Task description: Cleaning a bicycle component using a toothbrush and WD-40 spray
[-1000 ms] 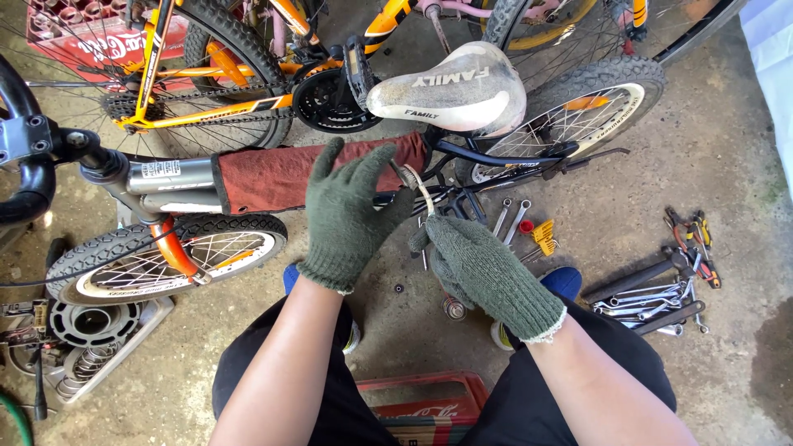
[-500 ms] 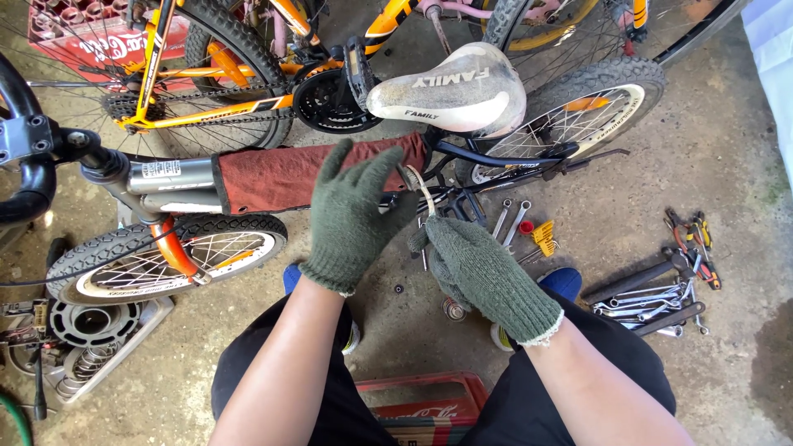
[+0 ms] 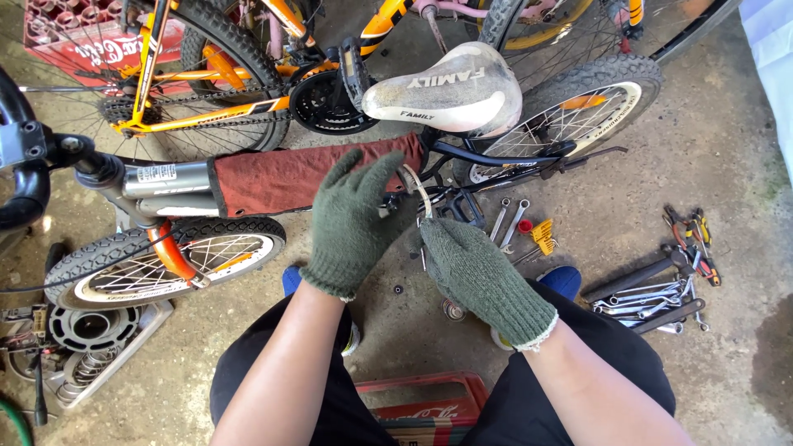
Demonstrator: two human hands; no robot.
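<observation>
Fingers of the left hand spread open; the right hand pinches a pale strap beside the bike frame. Thick gloves may let it slip.

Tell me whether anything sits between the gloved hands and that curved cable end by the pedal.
Nothing visible does. The right hand is already at the curved cable, which rises from its fingertips. The left hand is open just left of the cable, with only air between. The pedal lies behind the cable, not in the gap.
</observation>
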